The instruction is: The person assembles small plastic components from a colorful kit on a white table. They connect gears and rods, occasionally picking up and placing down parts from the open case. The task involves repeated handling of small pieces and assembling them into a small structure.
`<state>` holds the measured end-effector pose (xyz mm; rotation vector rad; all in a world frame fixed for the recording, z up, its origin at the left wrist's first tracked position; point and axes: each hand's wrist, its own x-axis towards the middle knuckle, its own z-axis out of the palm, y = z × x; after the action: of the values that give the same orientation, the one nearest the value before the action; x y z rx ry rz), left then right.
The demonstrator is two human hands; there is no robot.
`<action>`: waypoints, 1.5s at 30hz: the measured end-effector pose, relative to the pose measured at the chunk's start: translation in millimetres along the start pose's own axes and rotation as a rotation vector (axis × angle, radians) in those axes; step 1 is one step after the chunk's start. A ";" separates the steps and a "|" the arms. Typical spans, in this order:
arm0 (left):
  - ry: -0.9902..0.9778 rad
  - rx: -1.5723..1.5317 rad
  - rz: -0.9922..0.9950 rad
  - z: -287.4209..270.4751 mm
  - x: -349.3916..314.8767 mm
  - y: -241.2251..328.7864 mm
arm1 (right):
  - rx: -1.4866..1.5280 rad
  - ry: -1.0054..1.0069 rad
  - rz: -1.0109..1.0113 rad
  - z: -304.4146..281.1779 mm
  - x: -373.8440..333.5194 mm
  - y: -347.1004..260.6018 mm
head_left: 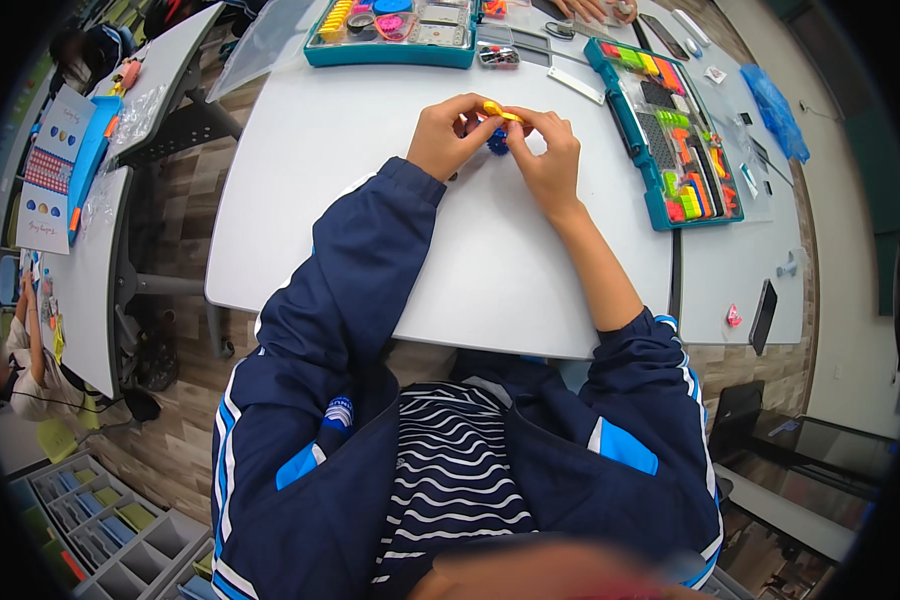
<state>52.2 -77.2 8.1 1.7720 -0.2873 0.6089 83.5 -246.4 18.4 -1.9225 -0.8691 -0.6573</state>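
Observation:
Over the far half of the white table (450, 260), both my hands meet at a small yellow plastic building piece (500, 111). My left hand (448, 138) pinches its left end between thumb and fingers. From the other side my right hand (547, 155) grips the right end, thumb below. Just under the yellow piece a blue toothed gear (497, 142) shows between the hands, partly covered by the fingers. Whether the gear is joined to the yellow piece I cannot tell.
A teal parts case (390, 55) with yellow, pink and blue pieces lies at the far edge. Another open teal case (660, 195) of colourful blocks stands to the right. A white strip (575, 85) lies between them. Another person's hands (595, 10) rest at the top.

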 end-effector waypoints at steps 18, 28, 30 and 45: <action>-0.037 0.085 0.056 -1.2 -0.5 4.4 | 0.029 -0.008 0.037 -3.2 0.7 0.5; -0.094 0.101 0.100 -6.5 3.7 17.5 | 0.782 -0.244 0.600 -17.7 7.2 19.2; -0.066 0.061 0.047 -3.1 0.6 20.1 | 0.808 -0.224 0.634 -18.1 7.7 22.2; -0.016 0.300 0.201 5.3 -2.0 23.4 | 0.357 -0.121 0.361 -4.9 1.2 2.3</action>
<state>40.4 -89.3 25.3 2.0516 -0.4052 0.8152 85.6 -251.1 20.4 -1.7404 -0.6373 -0.1582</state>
